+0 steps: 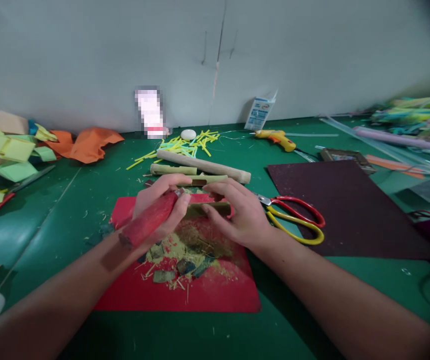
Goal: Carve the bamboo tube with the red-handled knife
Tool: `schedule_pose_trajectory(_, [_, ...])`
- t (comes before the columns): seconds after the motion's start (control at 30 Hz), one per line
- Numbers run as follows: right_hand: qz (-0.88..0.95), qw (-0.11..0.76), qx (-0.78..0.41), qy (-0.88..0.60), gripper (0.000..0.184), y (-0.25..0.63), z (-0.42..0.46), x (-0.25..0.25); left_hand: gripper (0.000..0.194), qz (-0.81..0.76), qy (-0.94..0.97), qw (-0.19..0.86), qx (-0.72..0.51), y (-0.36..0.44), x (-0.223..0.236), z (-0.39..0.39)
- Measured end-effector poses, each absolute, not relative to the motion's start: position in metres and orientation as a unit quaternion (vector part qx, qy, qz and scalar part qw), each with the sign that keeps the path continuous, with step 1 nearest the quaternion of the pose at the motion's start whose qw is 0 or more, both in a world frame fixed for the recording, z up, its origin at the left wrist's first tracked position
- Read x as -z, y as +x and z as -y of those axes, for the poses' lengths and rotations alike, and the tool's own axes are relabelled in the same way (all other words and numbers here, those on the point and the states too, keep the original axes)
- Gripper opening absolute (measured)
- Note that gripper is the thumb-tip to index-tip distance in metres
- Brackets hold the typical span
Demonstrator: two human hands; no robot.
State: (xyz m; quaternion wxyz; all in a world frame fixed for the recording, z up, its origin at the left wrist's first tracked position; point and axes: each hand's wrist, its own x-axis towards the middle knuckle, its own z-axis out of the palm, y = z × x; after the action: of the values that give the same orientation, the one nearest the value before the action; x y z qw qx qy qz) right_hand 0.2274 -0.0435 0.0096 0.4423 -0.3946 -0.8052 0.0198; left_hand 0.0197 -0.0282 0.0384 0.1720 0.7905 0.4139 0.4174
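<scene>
My left hand is closed around a tool with a thick red wooden handle. A bit of metal shows at the handle's far end; the rest of the tool is hidden. My right hand curls over a short olive-green bamboo piece, its thumb against the near side. That piece lies between both hands, above a red mat. Shavings, dust and dark green chips cover the mat below them. Just beyond my fingertips lies a split bamboo length with an opening.
Behind the hands lie a bamboo stick and several yellow-green sticks. Right of my hand are red-and-yellow-handled scissors, a dark board and a yellow glue gun. Folded paper pieces and orange paper lie left.
</scene>
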Motion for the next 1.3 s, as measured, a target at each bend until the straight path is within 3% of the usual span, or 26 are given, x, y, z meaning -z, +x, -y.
schedule_pose_trajectory(0.23, [0.833, 0.448, -0.019, -0.325, 0.041, 0.215, 0.058, -0.019, 0.058, -0.482, 0.8, 0.176, -0.311, 0.025, -0.033, 0.024])
schedule_pose_trajectory(0.43, [0.83, 0.466, -0.019, -0.305, 0.046, 0.204, 0.062, -0.015, 0.081, -0.449, 0.869, 0.082, -0.192, 0.024, -0.036, 0.026])
schedule_pose_trajectory(0.57, [0.793, 0.484, -0.035, -0.368, 0.037, 0.206, 0.061, -0.013, 0.067, -0.387, 0.895, 0.019, -0.221, 0.021, -0.032, 0.026])
schedule_pose_trajectory(0.73, [0.612, 0.603, -0.108, -0.5, 0.017, 0.223, 0.046, -0.012, 0.044, -0.404, 0.87, -0.029, -0.28, 0.016, -0.034, 0.013])
schedule_pose_trajectory(0.8, [0.551, 0.647, -0.159, -0.502, 0.02, 0.231, 0.038, -0.011, 0.027, -0.404, 0.877, -0.054, -0.254, 0.014, -0.036, 0.006])
schedule_pose_trajectory(0.93, [0.47, 0.689, -0.238, -0.497, 0.02, 0.24, 0.03, -0.012, 0.026, -0.411, 0.893, -0.036, -0.178, 0.013, -0.037, -0.001])
schedule_pose_trajectory(1.1, [0.449, 0.683, -0.241, -0.523, 0.03, 0.24, 0.029, -0.01, 0.028, -0.443, 0.891, 0.006, -0.095, 0.016, -0.041, 0.003])
schedule_pose_trajectory(1.3, [0.462, 0.653, -0.326, -0.504, 0.024, 0.231, 0.034, -0.005, 0.029, -0.457, 0.888, 0.026, -0.03, 0.021, -0.044, 0.007])
